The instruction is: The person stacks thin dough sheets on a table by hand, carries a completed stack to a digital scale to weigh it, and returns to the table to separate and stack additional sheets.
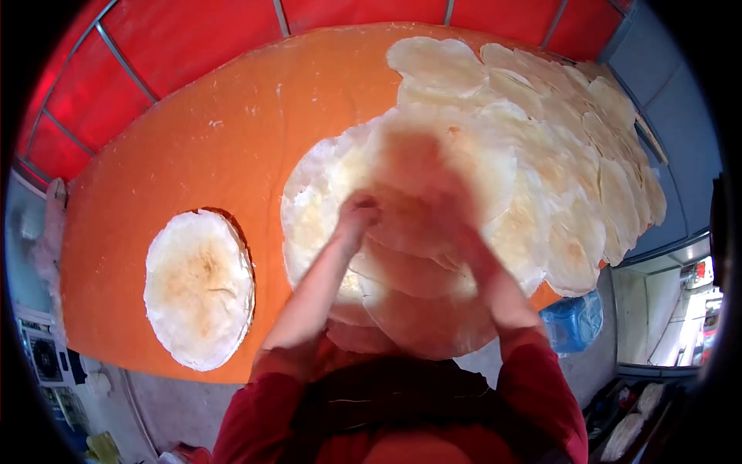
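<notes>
Thin round flatbreads, pale with light brown patches, overlap in a wide layer (495, 170) on the orange table. My left hand (359, 214) is closed, its curled fingers at the left edge of one flatbread (410, 224) in front of me. My right hand (450, 205) is smeared by motion over the same flatbread, so its fingers cannot be made out. Below my hands, more flatbreads (433, 317) lie in shadow and reach the table's near edge, close to my body.
A separate stack of flatbreads (199, 290) sits at the left on the orange table (209, 155). Red panels (209, 39) with metal bars border the far side. A blue plastic container (572, 321) stands below the table's right edge. Overlapping flatbreads (610, 185) extend to the right edge.
</notes>
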### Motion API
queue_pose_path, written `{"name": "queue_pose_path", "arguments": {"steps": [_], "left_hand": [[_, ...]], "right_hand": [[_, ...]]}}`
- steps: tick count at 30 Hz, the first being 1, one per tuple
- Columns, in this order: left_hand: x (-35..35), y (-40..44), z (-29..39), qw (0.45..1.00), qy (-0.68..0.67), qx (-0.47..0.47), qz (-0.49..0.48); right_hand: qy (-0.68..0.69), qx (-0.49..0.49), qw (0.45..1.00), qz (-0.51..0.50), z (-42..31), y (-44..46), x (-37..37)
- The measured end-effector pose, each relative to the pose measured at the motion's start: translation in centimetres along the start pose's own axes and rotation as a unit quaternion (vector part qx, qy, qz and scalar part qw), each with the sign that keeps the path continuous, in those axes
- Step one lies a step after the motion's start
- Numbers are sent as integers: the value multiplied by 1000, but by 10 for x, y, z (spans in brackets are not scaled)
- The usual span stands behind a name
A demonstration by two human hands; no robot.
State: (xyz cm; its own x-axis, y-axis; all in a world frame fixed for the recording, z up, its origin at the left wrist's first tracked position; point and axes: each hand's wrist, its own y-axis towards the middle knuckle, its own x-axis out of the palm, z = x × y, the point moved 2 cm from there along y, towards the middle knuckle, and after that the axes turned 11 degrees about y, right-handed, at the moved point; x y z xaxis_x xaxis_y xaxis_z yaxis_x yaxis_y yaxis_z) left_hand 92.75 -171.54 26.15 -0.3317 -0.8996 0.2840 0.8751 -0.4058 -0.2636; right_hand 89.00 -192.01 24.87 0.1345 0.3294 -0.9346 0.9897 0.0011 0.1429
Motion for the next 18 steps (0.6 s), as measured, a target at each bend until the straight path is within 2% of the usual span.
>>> {"name": "queue_pose_path", "arguments": {"steps": [1, 3, 6, 8, 9, 10, 12, 14, 15, 17, 18], "left_hand": [[-18, 3, -3, 995, 93, 11, 38], [-48, -3, -11, 985, 121, -68, 103], [-44, -5, 3, 989, 2, -130, 74], [-38, 3, 7, 984, 59, -150, 78], [-35, 6, 9, 980, 87, -159, 80], [-29, 6, 15, 987, 67, -129, 65], [-29, 15, 19, 996, 12, -86, -8], [-27, 25, 15, 995, -48, -44, -79], [-23, 24, 15, 992, -90, -46, -82], [-12, 18, 30, 981, -169, -49, -86], [-5, 9, 39, 985, -154, -67, -52]], "right_hand": [[24, 22, 999, -25, 4, 9, -42], [5, 58, 998, -35, -11, 26, -121], [-66, 98, 993, -32, -64, 32, -157], [163, 4, 979, 120, -34, 16, -76], [210, 23, 972, 97, -48, 4, -54], [258, 41, 963, 74, -70, -6, -29], [184, -45, 980, 62, -87, -24, 31], [150, -66, 969, 182, -104, -26, 26], [131, -76, 958, 244, -106, -28, 21], [236, -29, 941, 239, -72, -14, 15], [265, 42, 947, 173, -50, -3, -6]]}}
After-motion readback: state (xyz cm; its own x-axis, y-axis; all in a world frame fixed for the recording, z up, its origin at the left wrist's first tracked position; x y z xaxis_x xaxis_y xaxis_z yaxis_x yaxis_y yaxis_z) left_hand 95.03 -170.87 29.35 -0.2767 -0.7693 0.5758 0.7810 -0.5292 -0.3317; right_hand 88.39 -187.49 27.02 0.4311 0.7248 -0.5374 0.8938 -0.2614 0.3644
